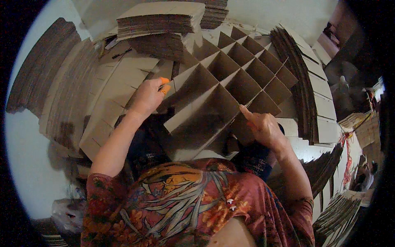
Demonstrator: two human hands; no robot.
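A grid of crossed cardboard dividers (pixel 242 84) stands open in front of me, its slotted strips forming several diamond-shaped cells. At its left side is my left hand (pixel 150 96), with orange covers on the thumb and a finger. Those fingertips are drawn together in a pinch close to the outer strip; what lies between them is too small to make out. My right hand (pixel 267 127) is at the near right side of the grid. Its index finger rests along the top of a strip, near a crossing, while the other fingers curl against the cardboard.
Slotted cardboard sheets (pixel 117 82) lie to the left, beside tall upright stacks (pixel 68 99). A thick cardboard pile (pixel 158 18) stands at the back. Another row of sheets (pixel 321 94) leans on the right. Red string (pixel 348 160) hangs farther right, and a plastic bag (pixel 68 216) sits lower left.
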